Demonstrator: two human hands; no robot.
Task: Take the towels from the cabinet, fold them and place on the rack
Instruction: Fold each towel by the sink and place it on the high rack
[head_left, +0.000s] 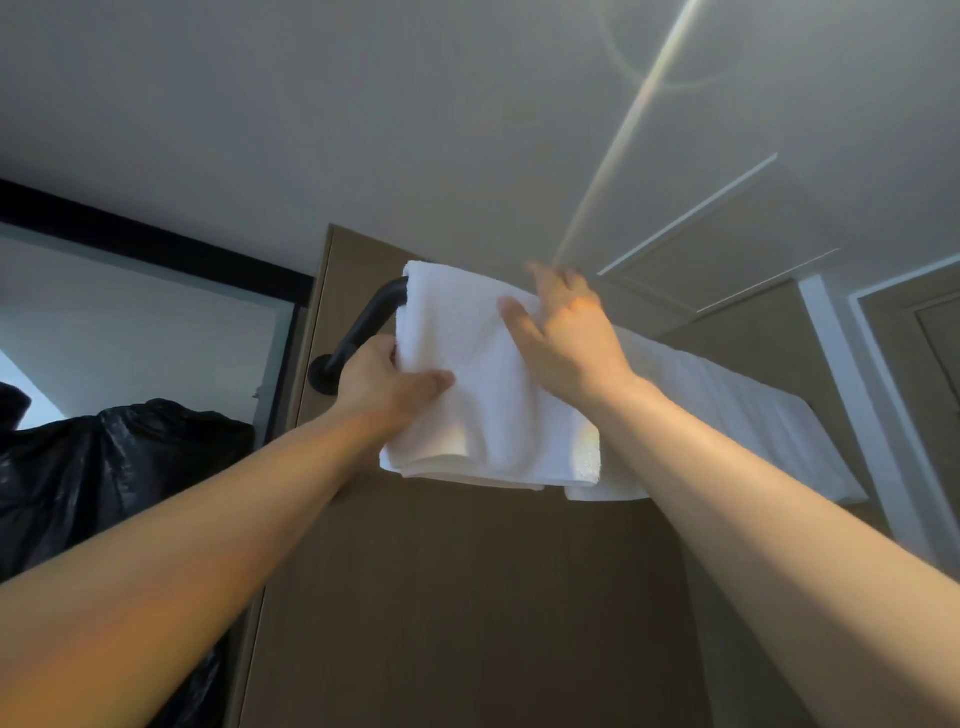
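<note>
The placing step looks nearly done: the folded white towel (488, 379) hangs over the black towel rack (370, 322) beside another hung towel (727, 410), the left hand (387, 382) gripping its left edge and the right hand (566, 332) resting straight-fingered near its top, so squaring and release likely follow.

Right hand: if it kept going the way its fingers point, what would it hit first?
The right hand rests on the folded towel, fingers reaching up over its top. Straight on, it would likely meet the brown wall behind the rail; depth is unclear.
</note>
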